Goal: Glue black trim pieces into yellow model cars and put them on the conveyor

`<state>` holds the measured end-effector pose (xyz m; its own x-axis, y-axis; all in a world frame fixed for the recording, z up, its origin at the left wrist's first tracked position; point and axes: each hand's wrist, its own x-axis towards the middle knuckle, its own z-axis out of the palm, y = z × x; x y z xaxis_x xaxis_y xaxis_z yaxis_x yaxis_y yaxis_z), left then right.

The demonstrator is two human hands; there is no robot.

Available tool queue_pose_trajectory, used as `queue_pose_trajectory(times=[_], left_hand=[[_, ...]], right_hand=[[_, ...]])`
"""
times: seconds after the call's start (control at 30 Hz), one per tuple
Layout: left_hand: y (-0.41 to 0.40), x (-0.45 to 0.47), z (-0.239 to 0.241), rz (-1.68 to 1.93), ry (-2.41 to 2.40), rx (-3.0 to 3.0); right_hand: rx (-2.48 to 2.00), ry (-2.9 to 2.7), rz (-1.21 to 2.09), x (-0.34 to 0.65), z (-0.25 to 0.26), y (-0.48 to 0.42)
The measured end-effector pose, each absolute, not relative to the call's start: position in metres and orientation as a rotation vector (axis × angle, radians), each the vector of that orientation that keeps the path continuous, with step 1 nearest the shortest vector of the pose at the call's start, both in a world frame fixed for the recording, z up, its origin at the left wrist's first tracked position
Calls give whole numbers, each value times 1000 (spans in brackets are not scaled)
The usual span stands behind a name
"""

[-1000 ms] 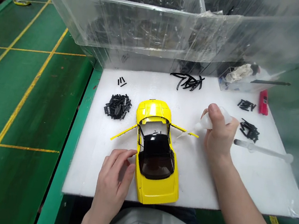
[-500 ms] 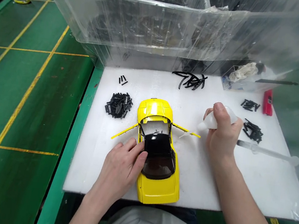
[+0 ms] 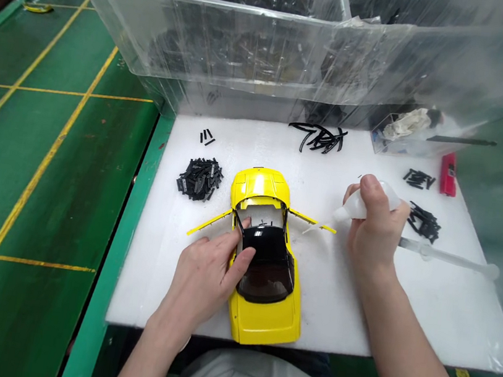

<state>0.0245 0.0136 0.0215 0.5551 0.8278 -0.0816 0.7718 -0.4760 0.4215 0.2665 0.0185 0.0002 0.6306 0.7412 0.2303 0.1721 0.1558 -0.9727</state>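
Note:
A yellow model car point(image 3: 265, 256) with a black roof stands on the white foam mat point(image 3: 426, 307), both doors swung open. My left hand point(image 3: 204, 275) rests on the car's left side, fingers laid over the roof edge, gripping the body. My right hand point(image 3: 374, 231) is closed round a small clear squeeze bottle point(image 3: 361, 205). The bottle's thin nozzle points left toward the tip of the open right door point(image 3: 312, 220).
A pile of small black parts point(image 3: 200, 178) lies left of the car, with more black pieces point(image 3: 422, 220) at right and curved black strips point(image 3: 320, 137) behind. A clear pipette point(image 3: 450, 259), a red lighter point(image 3: 449, 173) and large clear bins point(image 3: 236, 30) border the mat.
My left hand moved right from the mat onto the car and took hold of its roof edge. My right hand with the bottle stayed almost still.

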Motion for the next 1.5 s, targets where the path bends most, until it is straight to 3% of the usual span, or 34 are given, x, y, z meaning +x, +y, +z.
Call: queue_pose_trajectory(times=[0.67, 1.5], left_hand=[[12, 17, 2, 592, 1254, 2398], [9, 17, 1, 677, 1397, 2086]], right_hand=[[-1572, -1127, 427, 244, 6, 19], [-1553, -1117, 428, 243, 5, 19]])
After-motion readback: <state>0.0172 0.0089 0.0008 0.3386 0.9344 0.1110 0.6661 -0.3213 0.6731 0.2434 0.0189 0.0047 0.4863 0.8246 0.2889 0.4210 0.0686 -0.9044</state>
